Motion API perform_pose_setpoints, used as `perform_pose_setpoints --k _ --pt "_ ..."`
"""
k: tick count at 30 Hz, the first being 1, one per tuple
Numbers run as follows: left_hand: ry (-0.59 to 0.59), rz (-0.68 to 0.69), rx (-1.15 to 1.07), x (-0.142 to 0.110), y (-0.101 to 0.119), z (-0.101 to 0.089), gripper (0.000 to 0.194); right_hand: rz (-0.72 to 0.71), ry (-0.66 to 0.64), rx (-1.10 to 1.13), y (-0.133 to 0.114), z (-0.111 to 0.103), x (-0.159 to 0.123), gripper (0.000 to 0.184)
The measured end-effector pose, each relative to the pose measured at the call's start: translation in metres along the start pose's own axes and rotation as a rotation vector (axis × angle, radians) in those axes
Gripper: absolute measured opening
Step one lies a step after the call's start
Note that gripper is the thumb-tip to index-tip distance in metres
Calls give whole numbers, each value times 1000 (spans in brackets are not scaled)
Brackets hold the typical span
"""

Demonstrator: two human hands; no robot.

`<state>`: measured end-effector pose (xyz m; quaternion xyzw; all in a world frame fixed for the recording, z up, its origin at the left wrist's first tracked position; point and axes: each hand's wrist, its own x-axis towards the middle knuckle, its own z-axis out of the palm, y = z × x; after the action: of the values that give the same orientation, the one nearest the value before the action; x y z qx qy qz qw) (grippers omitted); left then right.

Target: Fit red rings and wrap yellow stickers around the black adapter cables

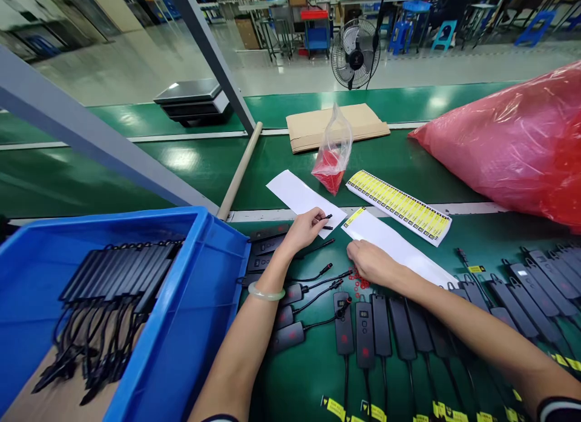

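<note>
My left hand (305, 229) is closed with thumb and fingers pinching a black cable connector (327, 217); its dark tips stick out over a white sheet (297, 195). My right hand (373, 261) has its fingers curled together above small red rings (360, 284) scattered on the green surface; what it pinches, if anything, is hidden. Beside it lies a white backing sheet (399, 243) with a yellow label (354, 217) at its end. Black controller boxes (364, 334) with cables lie in a row below my right hand, and more (290, 335) lie between my arms.
At left stands a blue bin (200, 276) holding stacked black boxes with cables. A sheet of yellow labels (399, 207), a clear bag of red rings (331, 161) and flat cardboard (367, 122) lie beyond my hands. A large pink bag (508, 143) bulges at right; a grey post (91, 125) slants at left.
</note>
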<state>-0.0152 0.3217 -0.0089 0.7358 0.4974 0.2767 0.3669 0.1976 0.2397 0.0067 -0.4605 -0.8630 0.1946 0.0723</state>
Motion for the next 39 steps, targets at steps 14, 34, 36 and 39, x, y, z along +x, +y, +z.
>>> perform_pose_setpoints --k 14,34,36,39 --pt "-257 -56 -456 -11 16 2 37 107 493 310 9 1 54 5" --pt "-77 15 -129 -12 20 14 10 66 410 86 -2 3 45 18" --pt "-64 69 -52 -12 20 11 7 86 364 82 3 -4 39 15" --pt "-12 126 72 -10 16 6 13 103 263 59 13 -17 25 9"
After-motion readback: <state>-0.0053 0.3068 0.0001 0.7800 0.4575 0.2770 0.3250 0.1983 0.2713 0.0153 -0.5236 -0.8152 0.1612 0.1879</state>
